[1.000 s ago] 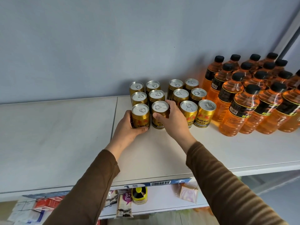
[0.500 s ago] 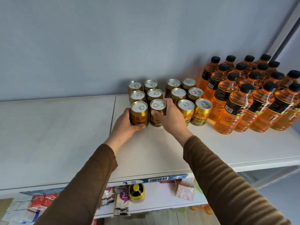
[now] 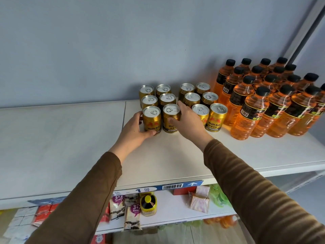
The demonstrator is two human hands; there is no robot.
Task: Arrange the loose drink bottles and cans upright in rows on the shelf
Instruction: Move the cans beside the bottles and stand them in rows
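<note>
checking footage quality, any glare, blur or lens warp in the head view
Head view: sharp on the gold cans and both hands; light from the right makes the orange bottles glow and spill orange onto the wall; mild sheen on can lids, no blown glare; wide-angle warp bows the shelf edge and tilts bottles outward.

On the shelf (image 3: 70, 147) I see the cans (image 3: 177, 101) upright in rows toward its back edge, the bottles (image 3: 274, 95) packed just to their right near the back right corner, my left hand (image 3: 135, 132) and right hand (image 3: 188, 118) flanking the two front-left cans.
</note>
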